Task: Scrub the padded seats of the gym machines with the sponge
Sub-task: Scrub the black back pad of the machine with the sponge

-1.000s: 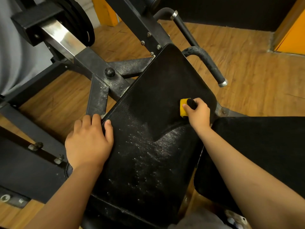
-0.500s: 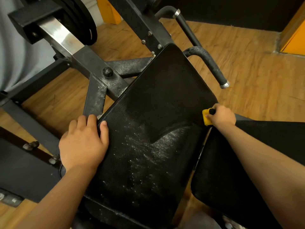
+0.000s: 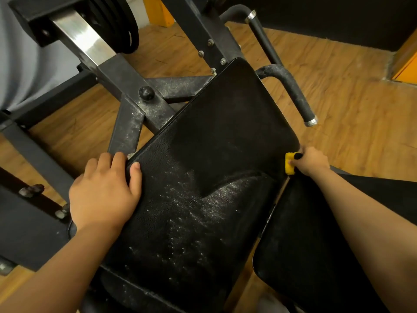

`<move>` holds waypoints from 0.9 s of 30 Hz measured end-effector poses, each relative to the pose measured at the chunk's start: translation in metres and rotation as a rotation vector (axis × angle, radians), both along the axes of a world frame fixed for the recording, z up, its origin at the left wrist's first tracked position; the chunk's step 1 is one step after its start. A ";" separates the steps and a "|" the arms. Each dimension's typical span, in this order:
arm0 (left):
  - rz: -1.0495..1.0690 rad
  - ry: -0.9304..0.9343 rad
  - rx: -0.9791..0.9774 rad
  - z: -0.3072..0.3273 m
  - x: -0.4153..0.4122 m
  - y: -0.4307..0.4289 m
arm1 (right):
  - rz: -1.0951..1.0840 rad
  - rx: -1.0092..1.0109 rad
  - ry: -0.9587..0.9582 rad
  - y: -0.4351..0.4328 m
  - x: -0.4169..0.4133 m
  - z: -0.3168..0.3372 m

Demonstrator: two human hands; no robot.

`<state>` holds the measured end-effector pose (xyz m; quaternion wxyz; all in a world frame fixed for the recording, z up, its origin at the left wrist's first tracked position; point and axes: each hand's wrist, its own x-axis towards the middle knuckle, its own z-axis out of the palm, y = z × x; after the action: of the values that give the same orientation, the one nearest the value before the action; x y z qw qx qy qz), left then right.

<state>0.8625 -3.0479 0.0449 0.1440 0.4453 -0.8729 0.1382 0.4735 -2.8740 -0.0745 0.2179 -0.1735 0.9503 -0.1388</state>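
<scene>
From above, the black textured padded seat (image 3: 216, 159) glistened, flecked with white suds. The right hand (image 3: 312, 163) clutched a small yellow sponge (image 3: 289, 164) at its right edge; the left hand (image 3: 105, 192) gripped the seat's left edge.

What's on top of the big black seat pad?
White specks lie across the seat pad. The left hand holds its left edge, thumb on top; the right hand grips the yellow sponge at its right edge. Whatever lies under the left palm is covered.
</scene>
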 end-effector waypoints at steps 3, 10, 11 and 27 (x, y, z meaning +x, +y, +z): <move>-0.003 -0.001 0.008 0.001 0.000 0.001 | 0.133 -0.072 -0.102 0.007 0.000 0.003; -0.002 -0.010 0.014 0.001 -0.001 0.001 | 0.230 -0.160 -0.137 0.006 -0.003 -0.004; -0.002 -0.012 0.013 0.002 -0.001 0.001 | 0.175 -0.108 -0.046 0.004 -0.003 -0.007; -0.028 -0.011 0.011 0.002 0.000 0.002 | 0.111 -0.384 0.040 0.013 0.117 0.004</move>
<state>0.8621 -3.0462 0.0470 0.1389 0.4329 -0.8806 0.1338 0.5904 -2.8613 -0.0705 0.1692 -0.2669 0.8995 -0.3017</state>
